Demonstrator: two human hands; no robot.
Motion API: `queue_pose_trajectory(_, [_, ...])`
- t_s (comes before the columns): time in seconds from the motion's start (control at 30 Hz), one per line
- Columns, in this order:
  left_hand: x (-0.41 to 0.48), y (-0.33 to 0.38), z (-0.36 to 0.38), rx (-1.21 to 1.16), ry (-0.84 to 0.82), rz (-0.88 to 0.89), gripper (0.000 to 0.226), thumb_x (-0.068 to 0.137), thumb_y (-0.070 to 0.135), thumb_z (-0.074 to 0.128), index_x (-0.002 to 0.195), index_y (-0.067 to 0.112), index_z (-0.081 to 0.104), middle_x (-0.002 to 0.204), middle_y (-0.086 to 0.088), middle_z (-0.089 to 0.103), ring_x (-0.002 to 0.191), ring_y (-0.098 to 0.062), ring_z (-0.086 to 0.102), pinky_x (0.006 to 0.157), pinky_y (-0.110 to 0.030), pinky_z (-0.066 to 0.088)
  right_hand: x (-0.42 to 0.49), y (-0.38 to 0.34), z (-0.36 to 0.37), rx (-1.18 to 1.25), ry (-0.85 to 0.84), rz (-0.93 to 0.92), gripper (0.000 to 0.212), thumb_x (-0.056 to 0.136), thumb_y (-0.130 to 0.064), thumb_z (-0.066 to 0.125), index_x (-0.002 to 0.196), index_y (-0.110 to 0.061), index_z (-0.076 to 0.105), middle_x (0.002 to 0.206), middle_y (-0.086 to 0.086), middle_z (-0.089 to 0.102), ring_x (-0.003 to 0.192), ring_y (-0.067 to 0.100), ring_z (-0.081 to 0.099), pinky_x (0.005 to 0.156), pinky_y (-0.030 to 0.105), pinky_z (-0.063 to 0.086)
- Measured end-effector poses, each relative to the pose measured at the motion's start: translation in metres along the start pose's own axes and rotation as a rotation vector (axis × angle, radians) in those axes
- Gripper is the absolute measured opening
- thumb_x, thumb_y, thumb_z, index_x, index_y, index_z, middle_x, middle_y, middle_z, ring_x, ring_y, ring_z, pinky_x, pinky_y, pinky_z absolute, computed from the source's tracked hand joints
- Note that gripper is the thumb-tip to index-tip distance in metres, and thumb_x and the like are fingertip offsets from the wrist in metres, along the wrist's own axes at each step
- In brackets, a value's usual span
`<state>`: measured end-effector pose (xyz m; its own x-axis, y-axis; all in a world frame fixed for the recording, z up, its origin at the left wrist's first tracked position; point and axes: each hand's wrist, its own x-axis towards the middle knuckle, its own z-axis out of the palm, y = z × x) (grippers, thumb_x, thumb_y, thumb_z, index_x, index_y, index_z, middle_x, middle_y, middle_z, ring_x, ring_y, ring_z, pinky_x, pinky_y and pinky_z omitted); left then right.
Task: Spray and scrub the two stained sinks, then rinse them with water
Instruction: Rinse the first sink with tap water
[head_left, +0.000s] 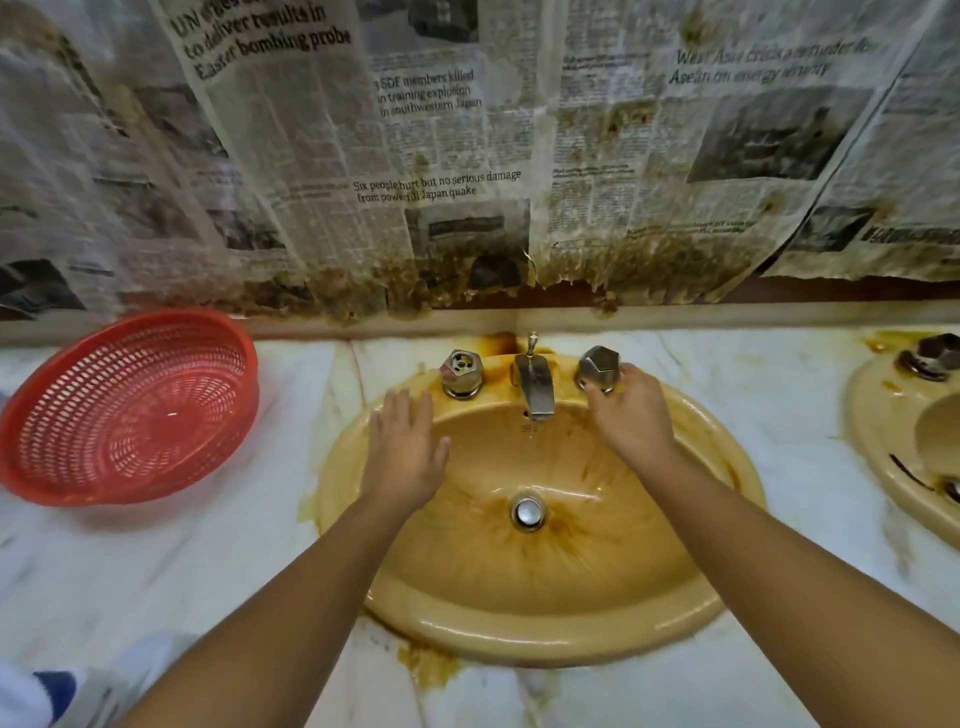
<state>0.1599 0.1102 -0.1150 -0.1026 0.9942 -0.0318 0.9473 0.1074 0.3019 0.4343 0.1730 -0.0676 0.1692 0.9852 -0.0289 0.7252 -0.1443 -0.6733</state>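
Observation:
A yellow oval sink (545, 629) with brown stains sits in the marble counter right in front of me. Its metal spout (535, 387) stands at the back, between a left tap stem without a knob (461, 371) and a faceted metal right knob (598, 368). My right hand (626, 415) grips that right knob with its fingers curled round it. My left hand (406, 449) rests flat with straight fingers on the sink's left inner slope. A metal drain plug (528, 512) lies in the basin's middle. The second stained sink (883, 441) shows partly at the right edge.
A red plastic mesh basket (130, 410) leans on the counter at the left. Stained newspaper (441, 156) covers the wall behind the sinks. Brown stains mark the marble counter (182, 561) around the sink rim. Something white and blue (47, 691) shows at the bottom left corner.

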Motion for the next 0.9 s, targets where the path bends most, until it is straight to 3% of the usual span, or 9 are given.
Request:
queue_pose_trajectory(0.13, [0.019, -0.021, 0.013, 0.172, -0.073, 0.033, 0.076, 0.106, 0.055, 0.031, 0.163, 0.014, 0.004, 0.171, -0.016, -0.002, 0.158, -0.033, -0.008, 0.127, -0.051, -0.001, 0.035, -0.002, 0.008, -0.242, -0.103, -0.022, 0.058, 0.098, -0.048, 0.061, 0.141, -0.012, 0.046, 0.125, 0.018, 0.058, 0.118, 0.038, 0.054, 0.095, 0.045, 0.049])
queue_pose_trajectory(0.23, [0.025, -0.031, 0.020, 0.227, -0.055, 0.090, 0.072, 0.107, 0.054, 0.020, 0.164, 0.016, -0.003, 0.171, -0.012, -0.008, 0.158, -0.028, -0.013, 0.127, -0.051, -0.004, 0.049, -0.005, 0.011, -0.329, -0.092, -0.025, 0.050, 0.100, -0.045, 0.059, 0.135, -0.012, 0.050, 0.123, 0.020, 0.059, 0.116, 0.039, 0.055, 0.090, 0.043, 0.049])
queue_pose_trajectory(0.37, [0.029, -0.036, 0.024, 0.250, -0.048, 0.113, 0.067, 0.109, 0.047, 0.018, 0.163, 0.016, -0.007, 0.171, -0.010, -0.012, 0.157, -0.027, -0.015, 0.126, -0.053, -0.005, 0.058, -0.002, 0.007, -0.431, -0.149, -0.148, 0.041, 0.099, -0.025, 0.060, 0.137, -0.014, 0.052, 0.124, 0.016, 0.061, 0.114, 0.037, 0.054, 0.088, 0.040, 0.047])
queue_pose_trajectory(0.53, [0.030, -0.034, 0.025, 0.262, -0.043, 0.110, 0.067, 0.109, 0.046, 0.019, 0.163, 0.016, -0.007, 0.171, -0.011, -0.010, 0.157, -0.029, -0.014, 0.126, -0.054, -0.004, 0.073, 0.005, -0.013, -0.509, -0.329, -0.362, 0.054, 0.088, 0.001, 0.063, 0.135, -0.025, 0.055, 0.131, 0.003, 0.059, 0.115, 0.029, 0.054, 0.088, 0.039, 0.051])
queue_pose_trajectory(0.67, [0.030, -0.034, 0.024, 0.268, -0.055, 0.109, 0.067, 0.109, 0.045, 0.019, 0.163, 0.017, -0.009, 0.171, -0.010, -0.013, 0.157, -0.028, -0.016, 0.126, -0.054, -0.005, 0.073, 0.008, -0.017, -0.522, -0.347, -0.455, 0.061, 0.079, 0.012, 0.062, 0.128, -0.023, 0.057, 0.132, 0.001, 0.057, 0.120, 0.028, 0.051, 0.088, 0.037, 0.050])
queue_pose_trajectory(0.77, [0.029, -0.034, 0.025, 0.270, -0.054, 0.112, 0.067, 0.109, 0.045, 0.019, 0.163, 0.017, -0.008, 0.171, -0.010, -0.012, 0.157, -0.028, -0.016, 0.126, -0.055, -0.005, 0.063, 0.006, -0.007, -0.345, -0.309, -0.348, 0.062, 0.079, -0.001, 0.069, 0.137, -0.019, 0.054, 0.145, 0.004, 0.051, 0.135, 0.029, 0.044, 0.103, 0.037, 0.045])
queue_pose_trajectory(0.83, [0.029, -0.034, 0.025, 0.276, -0.055, 0.111, 0.067, 0.109, 0.046, 0.019, 0.163, 0.017, -0.008, 0.171, -0.010, -0.011, 0.157, -0.029, -0.016, 0.126, -0.055, -0.004, 0.055, 0.004, 0.003, -0.273, -0.223, -0.218, 0.071, 0.084, -0.025, 0.076, 0.148, -0.018, 0.045, 0.157, 0.009, 0.038, 0.144, 0.033, 0.035, 0.113, 0.042, 0.039])
queue_pose_trajectory(0.9, [0.030, -0.034, 0.026, 0.289, -0.056, 0.108, 0.067, 0.109, 0.046, 0.018, 0.163, 0.017, -0.010, 0.171, -0.010, -0.012, 0.157, -0.029, -0.016, 0.126, -0.054, -0.004, 0.050, 0.002, 0.012, -0.256, -0.083, -0.086, 0.079, 0.088, -0.051, 0.074, 0.150, -0.013, 0.042, 0.151, 0.014, 0.042, 0.137, 0.035, 0.039, 0.111, 0.045, 0.040])
